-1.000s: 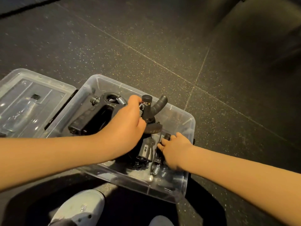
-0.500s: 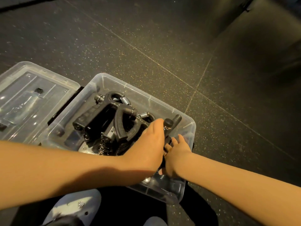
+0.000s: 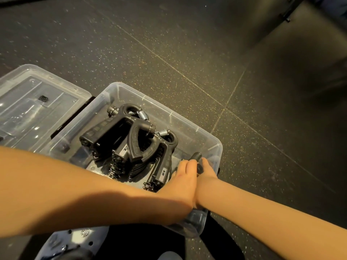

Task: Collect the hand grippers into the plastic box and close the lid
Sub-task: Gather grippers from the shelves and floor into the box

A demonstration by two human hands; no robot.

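Note:
A clear plastic box (image 3: 204,132) stands open on the dark floor. Several black hand grippers (image 3: 135,141) with metal springs lie piled inside it. At the box's right end, my left hand (image 3: 183,180) and my right hand (image 3: 207,170) are side by side, both closed around one black hand gripper (image 3: 197,159) whose handle tip sticks up between them. Most of that gripper is hidden by my hands. The clear lid (image 3: 39,102) lies flat on the floor to the left of the box.
Dark speckled floor tiles (image 3: 187,53) stretch beyond the box. A light perforated shoe (image 3: 75,239) shows at the bottom edge, close to the box's near side. A dark blurred object (image 3: 300,25) sits at the top right.
My left hand carried a gripper from the box's middle to its right end and lowered it. My right hand stayed at that end and now grips the same piece.

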